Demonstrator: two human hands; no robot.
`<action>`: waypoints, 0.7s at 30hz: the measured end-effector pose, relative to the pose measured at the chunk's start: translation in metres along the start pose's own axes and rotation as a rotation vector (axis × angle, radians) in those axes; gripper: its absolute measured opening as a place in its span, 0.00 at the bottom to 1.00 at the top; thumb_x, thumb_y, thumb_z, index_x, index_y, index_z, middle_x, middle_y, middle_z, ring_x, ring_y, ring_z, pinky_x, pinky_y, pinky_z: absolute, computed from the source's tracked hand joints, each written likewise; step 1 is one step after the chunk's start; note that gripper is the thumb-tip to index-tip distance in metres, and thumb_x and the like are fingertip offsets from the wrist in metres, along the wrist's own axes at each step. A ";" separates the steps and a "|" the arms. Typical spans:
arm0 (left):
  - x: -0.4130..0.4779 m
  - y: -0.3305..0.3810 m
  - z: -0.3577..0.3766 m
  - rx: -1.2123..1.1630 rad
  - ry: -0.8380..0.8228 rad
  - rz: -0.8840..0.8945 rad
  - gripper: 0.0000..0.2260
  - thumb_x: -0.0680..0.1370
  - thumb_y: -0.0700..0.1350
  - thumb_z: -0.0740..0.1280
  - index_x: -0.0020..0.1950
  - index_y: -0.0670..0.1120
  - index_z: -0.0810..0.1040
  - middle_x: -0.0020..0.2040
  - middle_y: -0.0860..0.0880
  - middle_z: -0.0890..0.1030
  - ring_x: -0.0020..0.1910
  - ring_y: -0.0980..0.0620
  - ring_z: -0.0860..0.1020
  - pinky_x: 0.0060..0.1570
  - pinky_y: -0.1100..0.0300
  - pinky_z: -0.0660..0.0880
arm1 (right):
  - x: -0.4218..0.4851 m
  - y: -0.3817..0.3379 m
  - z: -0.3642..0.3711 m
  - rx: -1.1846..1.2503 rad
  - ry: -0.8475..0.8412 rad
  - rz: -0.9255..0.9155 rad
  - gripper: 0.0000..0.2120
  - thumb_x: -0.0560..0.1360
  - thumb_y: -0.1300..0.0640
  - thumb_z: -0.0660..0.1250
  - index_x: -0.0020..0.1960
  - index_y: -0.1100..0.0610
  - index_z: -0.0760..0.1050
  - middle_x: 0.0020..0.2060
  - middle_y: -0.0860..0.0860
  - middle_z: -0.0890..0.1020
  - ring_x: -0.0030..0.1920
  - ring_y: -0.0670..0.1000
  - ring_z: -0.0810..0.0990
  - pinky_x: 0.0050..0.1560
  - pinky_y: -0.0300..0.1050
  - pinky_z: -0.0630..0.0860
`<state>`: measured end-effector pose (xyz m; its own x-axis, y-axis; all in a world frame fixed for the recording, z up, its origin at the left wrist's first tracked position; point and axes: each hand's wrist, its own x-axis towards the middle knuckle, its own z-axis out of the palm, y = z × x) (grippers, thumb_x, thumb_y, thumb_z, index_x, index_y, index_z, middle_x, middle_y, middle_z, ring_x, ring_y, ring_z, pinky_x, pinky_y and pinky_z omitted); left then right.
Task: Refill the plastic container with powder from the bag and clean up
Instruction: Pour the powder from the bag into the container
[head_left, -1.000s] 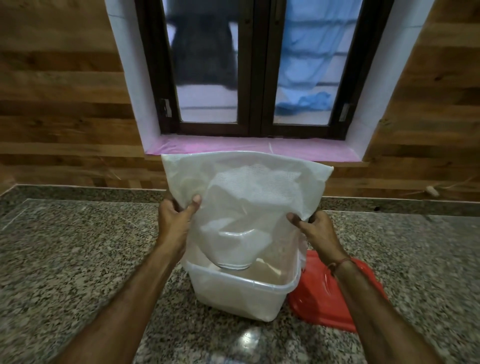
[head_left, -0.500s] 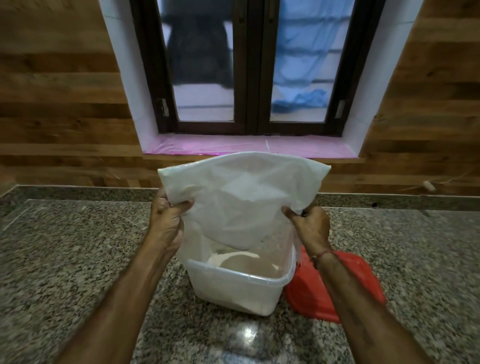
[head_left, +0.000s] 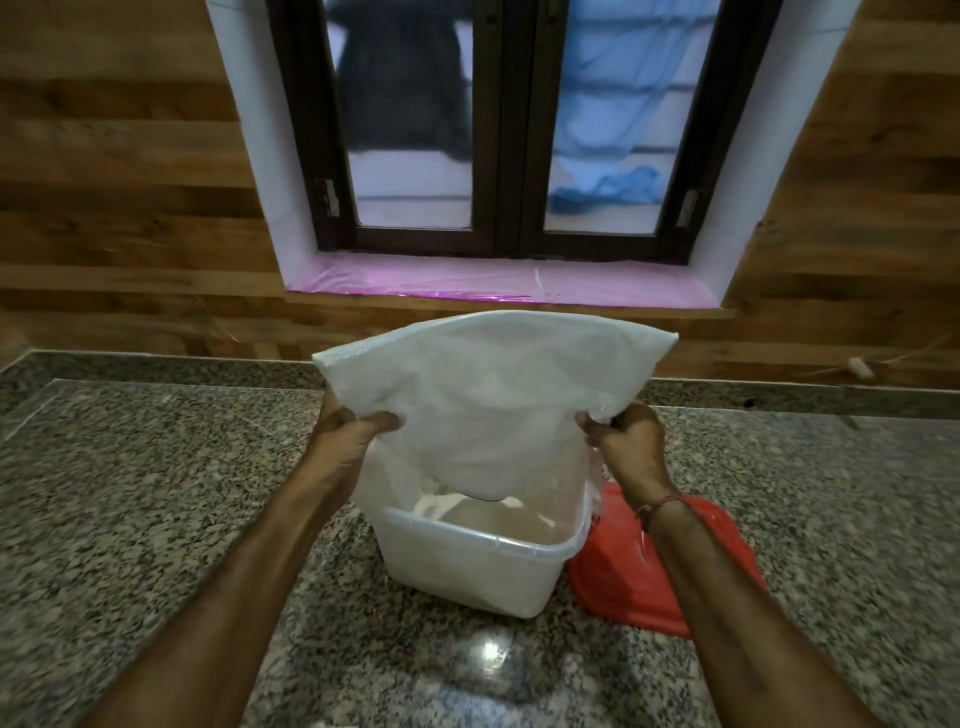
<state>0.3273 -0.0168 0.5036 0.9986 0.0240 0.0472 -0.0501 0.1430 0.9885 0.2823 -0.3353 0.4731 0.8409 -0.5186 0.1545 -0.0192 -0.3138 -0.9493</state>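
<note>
Hands (head_left: 353, 436) (head_left: 626, 441) gripping bag (head_left: 493, 400) edges over container (head_left: 483, 566)

A speckled granite desk (head_left: 156, 509) carries 2 things: a translucent plastic container (head_left: 478, 566) holding powder, and a red lid (head_left: 623, 582) lying flat, touching the container's right side.

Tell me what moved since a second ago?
Both hands, left hand and right hand, lifted the white plastic bag higher, so its drooping mouth rose from inside the clear plastic container. The grips, the container and the red plastic lid stayed put.
</note>
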 end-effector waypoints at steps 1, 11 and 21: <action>-0.002 -0.004 -0.004 0.084 -0.047 -0.017 0.31 0.67 0.34 0.79 0.67 0.50 0.75 0.56 0.53 0.85 0.56 0.51 0.83 0.54 0.51 0.80 | 0.000 -0.001 -0.001 0.017 0.008 0.005 0.09 0.67 0.54 0.79 0.47 0.53 0.85 0.43 0.53 0.89 0.45 0.56 0.88 0.48 0.63 0.85; 0.000 0.004 -0.002 0.274 0.117 0.152 0.11 0.76 0.48 0.74 0.57 0.50 0.82 0.49 0.52 0.87 0.46 0.52 0.86 0.46 0.49 0.84 | -0.006 -0.017 -0.003 0.034 -0.042 -0.042 0.06 0.79 0.51 0.72 0.56 0.48 0.79 0.52 0.50 0.87 0.52 0.53 0.86 0.48 0.51 0.84; 0.036 0.007 -0.004 0.273 0.116 0.011 0.06 0.78 0.51 0.73 0.47 0.50 0.80 0.46 0.50 0.85 0.48 0.45 0.85 0.49 0.42 0.83 | 0.001 -0.043 0.003 -0.082 -0.016 -0.063 0.10 0.81 0.46 0.66 0.52 0.53 0.77 0.51 0.55 0.82 0.50 0.58 0.82 0.47 0.56 0.80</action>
<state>0.3630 -0.0111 0.5120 0.9887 0.1389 0.0565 -0.0386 -0.1285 0.9910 0.2854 -0.3204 0.5130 0.8502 -0.4834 0.2084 -0.0093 -0.4097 -0.9122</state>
